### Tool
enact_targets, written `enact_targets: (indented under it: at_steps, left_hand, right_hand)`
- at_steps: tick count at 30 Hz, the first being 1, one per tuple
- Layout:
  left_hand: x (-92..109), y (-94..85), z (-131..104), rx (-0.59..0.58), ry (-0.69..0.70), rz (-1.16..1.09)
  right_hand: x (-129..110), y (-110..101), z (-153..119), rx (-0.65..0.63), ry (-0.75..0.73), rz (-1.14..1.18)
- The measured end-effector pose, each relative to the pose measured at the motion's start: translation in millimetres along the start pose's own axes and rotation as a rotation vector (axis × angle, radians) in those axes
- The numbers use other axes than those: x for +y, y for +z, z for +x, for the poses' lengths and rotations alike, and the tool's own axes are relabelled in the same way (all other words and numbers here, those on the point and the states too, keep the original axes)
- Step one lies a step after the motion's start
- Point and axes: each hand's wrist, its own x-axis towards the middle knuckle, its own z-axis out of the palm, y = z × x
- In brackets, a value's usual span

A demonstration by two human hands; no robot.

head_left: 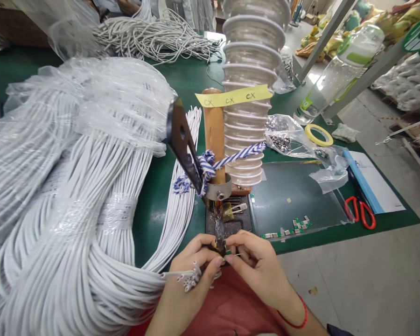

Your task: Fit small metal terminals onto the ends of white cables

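Note:
My left hand is closed around the stripped ends of several white cables, its thumb and fingertips pinched just below the soldering iron tip. Beside it, my right hand pinches something tiny near the same tip; a thin wire end and a bit of green show between the hands. The iron's wooden handle stands upright in a metal ring, tied with blue-and-white cloth to a black bracket. A dark block lies under the tip.
A large bundle of white cables fills the left. Behind the iron hangs a ribbed clear hose. To the right are small connectors, red scissors, yellow tape, a bag of metal parts and a bottle.

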Motion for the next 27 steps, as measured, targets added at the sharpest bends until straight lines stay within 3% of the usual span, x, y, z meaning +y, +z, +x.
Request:
enact_targets:
  at_steps: [3, 10, 16, 27]
  left_hand:
    - [-1.2, -0.6, -2.6, -0.016, 0.020, -0.018]
    - [6.9, 3.9, -1.0, 0.123, 0.055, 0.027]
    - [13.5, 2.1, 2.3, 0.200, 0.086, 0.090]
    - [16.0, 2.8, 5.3, 0.254, 0.096, 0.140]
  right_hand:
    - [1.0, 3.0, -1.7, 0.024, -0.019, 0.014]
    - [5.9, 5.3, -10.0, 0.098, 0.008, 0.170]
    - [4.7, 7.1, -13.8, 0.123, -0.084, 0.016]
    - [2.2, 18.5, -3.8, 0.204, -0.193, -0.052]
